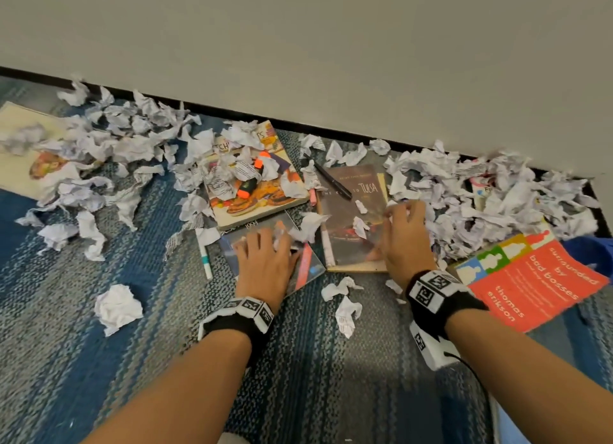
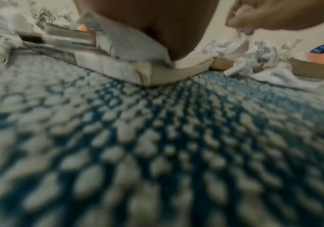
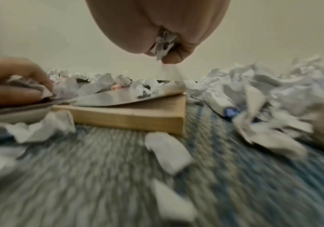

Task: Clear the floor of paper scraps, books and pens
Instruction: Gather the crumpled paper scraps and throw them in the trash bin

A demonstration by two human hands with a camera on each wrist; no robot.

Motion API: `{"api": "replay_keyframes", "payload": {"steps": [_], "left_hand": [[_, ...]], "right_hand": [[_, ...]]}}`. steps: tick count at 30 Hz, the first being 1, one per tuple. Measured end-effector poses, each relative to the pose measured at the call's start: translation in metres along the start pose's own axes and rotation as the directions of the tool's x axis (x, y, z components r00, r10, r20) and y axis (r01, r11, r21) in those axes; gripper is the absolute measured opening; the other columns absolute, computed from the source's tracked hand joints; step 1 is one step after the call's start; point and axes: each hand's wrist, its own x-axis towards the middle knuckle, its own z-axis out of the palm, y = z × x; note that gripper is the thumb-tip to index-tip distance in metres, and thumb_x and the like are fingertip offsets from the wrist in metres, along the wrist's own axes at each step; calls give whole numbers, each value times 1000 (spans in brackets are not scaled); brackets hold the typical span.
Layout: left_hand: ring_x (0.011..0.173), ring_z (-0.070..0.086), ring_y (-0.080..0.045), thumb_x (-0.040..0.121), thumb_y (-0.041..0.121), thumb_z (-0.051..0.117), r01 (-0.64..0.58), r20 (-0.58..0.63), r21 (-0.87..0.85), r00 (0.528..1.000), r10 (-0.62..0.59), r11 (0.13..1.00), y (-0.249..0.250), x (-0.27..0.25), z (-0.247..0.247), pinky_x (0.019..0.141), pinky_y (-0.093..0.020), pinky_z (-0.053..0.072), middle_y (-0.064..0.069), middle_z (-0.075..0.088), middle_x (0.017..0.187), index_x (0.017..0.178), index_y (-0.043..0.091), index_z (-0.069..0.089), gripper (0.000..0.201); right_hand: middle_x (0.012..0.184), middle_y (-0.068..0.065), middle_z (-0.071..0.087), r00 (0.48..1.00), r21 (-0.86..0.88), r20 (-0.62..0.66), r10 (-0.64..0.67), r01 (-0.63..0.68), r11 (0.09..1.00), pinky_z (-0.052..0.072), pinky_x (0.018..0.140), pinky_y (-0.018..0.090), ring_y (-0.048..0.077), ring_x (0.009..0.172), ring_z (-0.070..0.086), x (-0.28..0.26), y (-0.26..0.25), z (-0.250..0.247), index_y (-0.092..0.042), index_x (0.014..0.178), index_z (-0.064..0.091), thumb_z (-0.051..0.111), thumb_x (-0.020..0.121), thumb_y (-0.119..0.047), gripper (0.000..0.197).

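Note:
Crumpled paper scraps [image 1: 481, 198] litter the blue-grey carpet along the wall, over several books. My left hand [image 1: 265, 244] lies on a grey book [image 1: 310, 267], its fingers pinching paper scraps [image 1: 282, 236] against the cover; the right wrist view shows that hand [image 3: 31, 90] at the left. My right hand [image 1: 403, 218] hovers over the right edge of the brown Tulsa book [image 1: 348, 244] and clutches a wad of scraps [image 3: 164, 44] in its palm. A black pen [image 1: 333, 181] lies on that book. An orange highlighter [image 1: 247, 188] rests on the cookbook [image 1: 265, 201].
An orange-red paperback [image 1: 537, 284] lies at the right beside a blue container [image 1: 587, 251]. A white and teal pen [image 1: 204, 254] and a pink pen [image 1: 312, 196] lie by the books. A large pale book [image 1: 20, 164] sits far left. A paper ball [image 1: 117, 307] lies nearer me.

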Motion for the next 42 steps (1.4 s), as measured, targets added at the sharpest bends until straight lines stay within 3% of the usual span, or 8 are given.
{"api": "replay_keyframes", "payload": {"steps": [5,12,16,22,25,30,35,42], "left_hand": [[82,58,-39,72,17,80,-118,2,-11,993,118,993,-1,2,1,52,-40,47,-19,58,97,102,10,52,41],[104,54,-30,97,52,38,-123,90,-62,988,129,990,15,40,-16,72,-38,48,-10,53,118,142,21,29,55],[109,52,-32,100,47,39,-141,185,0,973,139,990,31,58,-25,74,-37,45,-13,50,124,144,20,29,52],[113,51,-33,99,32,45,-108,183,-53,976,116,993,37,65,-37,78,-39,45,-12,55,120,122,12,49,31],[107,53,-30,95,43,50,-128,80,-113,987,137,985,40,58,-44,73,-35,41,-10,60,110,112,14,56,34],[109,45,-30,90,47,53,-210,-10,-170,977,211,963,50,50,-47,87,-37,40,-13,58,106,96,12,63,37],[102,46,-31,86,34,62,-243,-26,-263,969,245,934,54,36,-47,71,-33,34,-14,48,109,88,5,61,29],[89,52,-36,89,17,60,-206,109,-334,961,255,920,37,16,-44,66,-38,35,-14,49,107,101,5,52,19]], "right_hand": [[121,10,41,990,-96,130,48,-35,995,50,81,41,29,95,53,25,-20,18,-6,112,49,46,91,-9,21],[160,13,13,903,-124,419,-93,158,980,19,118,39,29,148,14,-8,-14,43,-7,149,28,39,103,-20,49],[130,17,56,919,-145,349,-182,245,959,53,86,44,33,116,59,-16,-5,35,-4,118,58,62,84,4,35],[105,18,53,964,-62,196,-181,196,979,53,72,34,28,83,57,-18,-5,8,-4,108,60,69,77,2,32],[104,9,47,932,-38,260,-252,270,962,41,68,23,13,82,42,-47,-17,1,-8,108,56,58,87,-18,24],[99,8,49,802,-282,529,-278,475,834,42,62,37,25,80,46,-87,-24,22,-17,114,51,42,86,-66,57],[88,10,51,804,-288,520,-289,483,827,42,41,33,27,68,54,-84,-21,29,-16,97,42,46,90,-39,25],[94,15,52,792,-157,556,-251,397,904,44,52,34,31,63,57,-72,-12,8,-4,95,50,65,82,-11,22]]}}
